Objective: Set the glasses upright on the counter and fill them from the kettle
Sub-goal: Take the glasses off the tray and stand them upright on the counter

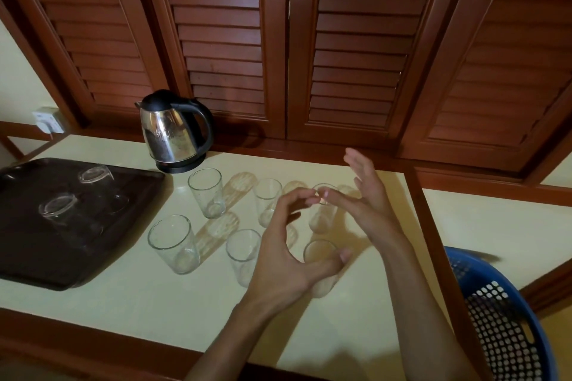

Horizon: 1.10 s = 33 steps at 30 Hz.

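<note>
Several clear glasses stand upright in two rows on the cream counter (pixel 130 297), among them a back-left glass (pixel 205 192) and a front-left glass (pixel 173 243). Two more glasses (pixel 62 210) lie upside down on the black tray (pixel 31 260). The steel kettle (pixel 171 130) with its black handle sits on its base at the back of the counter. My left hand (pixel 288 250) curves in a loose C above the right-hand glasses, with its thumb lying against the front-right glass (pixel 320 249). My right hand (pixel 368 195) has its fingers spread, the thumb tip at the rim of the back-right glass (pixel 322 219).
Brown louvred cabinet doors (pixel 356 56) rise behind the counter. A blue perforated plastic basket (pixel 495 318) stands at the right, below the counter edge. A white wall socket (pixel 46 120) is at the far left. A wooden strip (pixel 430 241) divides the counter from another section at the right.
</note>
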{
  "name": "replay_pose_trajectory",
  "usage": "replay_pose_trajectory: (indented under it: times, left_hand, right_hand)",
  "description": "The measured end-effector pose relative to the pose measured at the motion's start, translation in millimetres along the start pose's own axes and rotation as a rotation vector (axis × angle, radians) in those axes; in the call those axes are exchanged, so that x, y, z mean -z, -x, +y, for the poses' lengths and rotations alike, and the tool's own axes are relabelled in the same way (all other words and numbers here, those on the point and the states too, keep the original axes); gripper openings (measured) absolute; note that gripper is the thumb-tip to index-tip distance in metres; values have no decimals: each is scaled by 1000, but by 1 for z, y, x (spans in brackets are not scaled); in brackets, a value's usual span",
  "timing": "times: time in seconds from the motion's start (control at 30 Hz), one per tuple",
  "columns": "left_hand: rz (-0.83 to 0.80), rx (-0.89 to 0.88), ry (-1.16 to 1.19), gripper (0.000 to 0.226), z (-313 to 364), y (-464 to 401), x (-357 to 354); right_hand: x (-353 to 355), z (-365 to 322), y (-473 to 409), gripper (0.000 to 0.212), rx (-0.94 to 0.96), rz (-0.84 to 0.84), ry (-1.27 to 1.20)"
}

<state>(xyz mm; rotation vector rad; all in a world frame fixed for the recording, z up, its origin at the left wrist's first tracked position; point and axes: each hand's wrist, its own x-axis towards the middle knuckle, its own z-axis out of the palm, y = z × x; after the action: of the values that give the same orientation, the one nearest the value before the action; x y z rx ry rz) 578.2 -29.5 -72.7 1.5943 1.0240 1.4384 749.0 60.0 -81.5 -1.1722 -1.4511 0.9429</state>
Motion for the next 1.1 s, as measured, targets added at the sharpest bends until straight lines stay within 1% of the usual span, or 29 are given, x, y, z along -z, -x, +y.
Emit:
replay_pose_trajectory:
  times: [0.13, 0.27, 0.37, 0.47, 0.63, 0.7, 0.77, 0.8, 0.87, 0.97, 1.03, 1.1]
  left_hand:
    - [-5, -70, 28, 75, 34, -18, 22]
    - [-24, -115, 41, 74, 55, -29, 51]
    - [0, -161, 59, 72, 63, -32, 80]
    - [32, -197, 54, 69, 66, -36, 118]
    - [56, -179, -63, 63, 64, -47, 201]
    - [60, -146, -165, 53, 56, -51, 238]
    - [90, -93, -282, 43, 44, -53, 269]
    - [111, -79, -327, 40, 35, -53, 292]
    - [118, -45, -433, 39, 17, -54, 315]
    - [110, 58, -662, 50, -14, -55, 357]
    - [91, 214, -795, 63, -32, -57, 382]
    - [25, 367, -934, 82, -52, -55, 399]
  right_hand:
    - [-7, -43, 5, 89, 91, -10, 45]
    - [-33, -77, 7, 87, 138, -40, 23]
    - [-65, -100, -2, 89, 155, -19, 8]
    - [-102, -117, -11, 86, 186, -14, 3]
    - [-180, -129, -31, 85, 149, -51, 11]
    - [-214, -131, -41, 82, 132, -112, 54]
    - [-245, -129, -51, 67, 114, -198, 129]
    - [-269, -127, -59, 59, 121, -256, 174]
    - [-295, -116, -70, 53, 113, -353, 243]
    - [-343, -106, -87, 61, 48, -458, 391]
    - [-374, -106, -96, 70, 7, -542, 520]
    - [-404, -104, -105, 78, -25, -605, 632]
